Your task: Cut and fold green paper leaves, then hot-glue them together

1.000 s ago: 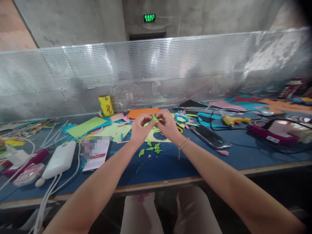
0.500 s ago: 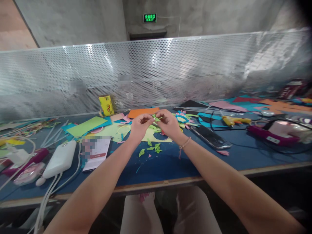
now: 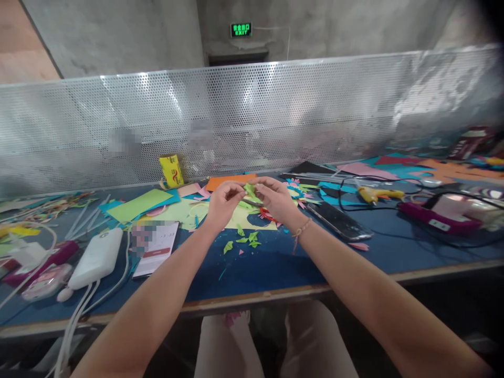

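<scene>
While the left hand [image 3: 222, 203] and right hand [image 3: 276, 199] are each pinching the small green paper piece [image 3: 249, 189] just above the tabletop's [image 3: 275, 265] middle, light, even fingertip pressure is appearing advisable against tearing.

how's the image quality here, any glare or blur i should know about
Head view: glare streaks on the perforated metal screen; right edge smeared, top right corner dark; the table edge bows; a card is partly pixelated; left hand and right hand pinching green paper look fairly sharp.
</scene>
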A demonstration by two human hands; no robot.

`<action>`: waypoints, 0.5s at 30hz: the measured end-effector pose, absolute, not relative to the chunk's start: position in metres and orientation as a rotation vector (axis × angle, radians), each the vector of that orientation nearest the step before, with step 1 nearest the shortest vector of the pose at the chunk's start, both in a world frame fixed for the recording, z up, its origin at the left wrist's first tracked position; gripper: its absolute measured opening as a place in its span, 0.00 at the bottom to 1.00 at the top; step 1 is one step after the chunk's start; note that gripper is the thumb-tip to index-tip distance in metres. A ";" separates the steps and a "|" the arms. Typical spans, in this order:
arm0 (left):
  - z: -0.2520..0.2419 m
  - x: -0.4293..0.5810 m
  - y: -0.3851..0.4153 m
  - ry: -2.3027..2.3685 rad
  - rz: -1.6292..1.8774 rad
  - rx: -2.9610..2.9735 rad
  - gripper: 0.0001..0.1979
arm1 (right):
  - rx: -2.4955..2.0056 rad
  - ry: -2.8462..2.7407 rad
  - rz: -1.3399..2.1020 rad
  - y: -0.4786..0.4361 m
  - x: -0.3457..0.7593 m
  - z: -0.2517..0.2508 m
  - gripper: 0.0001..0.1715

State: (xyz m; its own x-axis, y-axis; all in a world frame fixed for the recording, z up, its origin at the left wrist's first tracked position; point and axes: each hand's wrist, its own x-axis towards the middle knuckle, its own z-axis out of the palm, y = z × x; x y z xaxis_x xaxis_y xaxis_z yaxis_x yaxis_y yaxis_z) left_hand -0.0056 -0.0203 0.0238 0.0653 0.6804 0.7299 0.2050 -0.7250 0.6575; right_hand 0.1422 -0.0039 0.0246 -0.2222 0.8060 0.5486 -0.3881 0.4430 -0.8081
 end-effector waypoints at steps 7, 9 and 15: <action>0.027 -0.004 -0.026 0.945 1.783 2.101 0.03 | -0.420 -1.283 1.374 -0.004 0.142 0.025 0.14; 0.027 -0.005 -0.027 0.947 1.821 2.127 0.03 | -0.430 -1.271 1.416 -0.002 0.143 0.023 0.11; 0.024 -0.005 -0.025 0.940 1.824 2.226 0.02 | -0.416 -1.267 1.511 -0.001 0.143 0.021 0.08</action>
